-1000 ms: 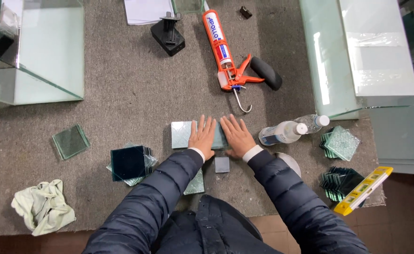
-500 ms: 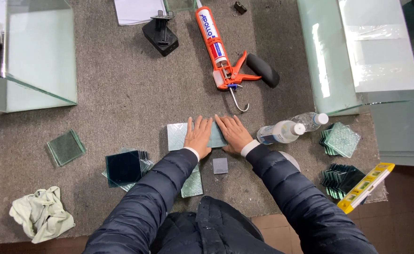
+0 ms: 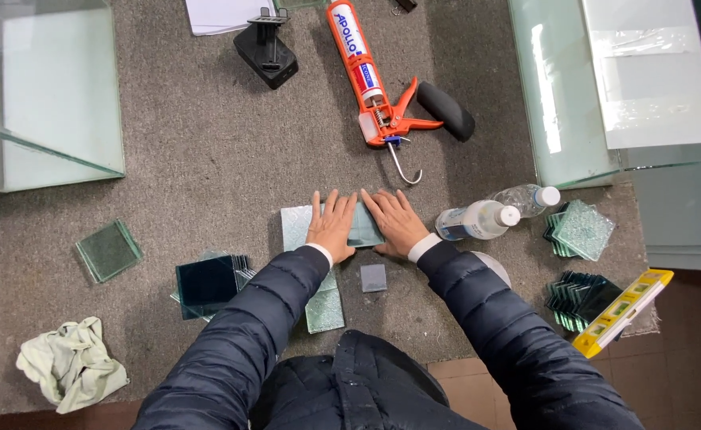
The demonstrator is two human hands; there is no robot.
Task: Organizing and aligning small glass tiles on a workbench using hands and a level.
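Both hands lie flat, palms down and fingers spread a little, on a square glass tile (image 3: 296, 225) that rests on the grey carpeted table (image 3: 199, 135), near the middle of its front half. The left hand (image 3: 332, 227) covers the centre of the tile, and the right hand (image 3: 396, 223) presses its right edge; neither hand grips anything, they only lie open on the glass. The 2 hands are just beside each other, thumbs nearly touching.

Just in front of the hands, between the dark sleeves, a small grey square piece (image 3: 373, 278) lies on the table. A patterned glass piece (image 3: 324, 306) is partly under the left sleeve. Toward the left front part, a stack of dark glass squares (image 3: 207, 285) lies, and further left 1 single clear glass square (image 3: 108, 250). A crumpled cloth (image 3: 70, 364) is at the front left corner.

Behind the hands, an orange caulking gun (image 3: 370, 80) lies, its hook end pointing to the hands. A black object (image 3: 265, 48) stands near the back edge. At the right of the right hand, 2 plastic bottles (image 3: 486, 216) lie on their sides. A yellow spirit level (image 3: 623, 312) rests at the front right edge. A glass tank (image 3: 52, 87) stands at the back left corner.
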